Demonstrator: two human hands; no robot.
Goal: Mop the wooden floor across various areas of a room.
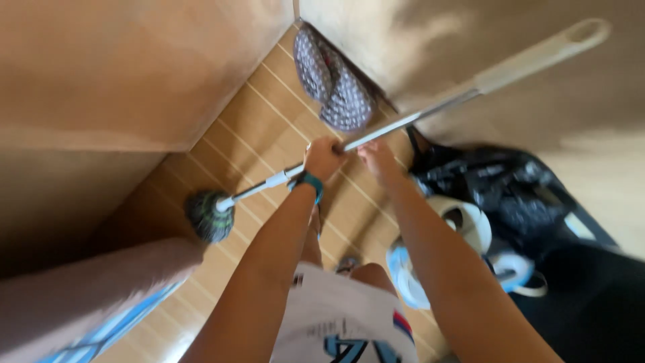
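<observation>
I look straight down at a mop. Its metal pole (416,117) runs from a pale plastic handle at the upper right down to a dark, greenish mop head (209,215) on the wooden plank floor (262,128) at the left. My left hand (322,158), with a teal band on the wrist, is closed around the pole near its middle. My right hand (376,156) grips the pole just beside it, a little higher up. Both forearms reach down from the bottom of the view.
Tan walls close in at the left and upper right. A grey dotted cloth bag (336,84) lies in the corner. Black bags (497,185) and white-and-blue objects (470,228) sit at the right. A pale surface (80,296) fills the lower left.
</observation>
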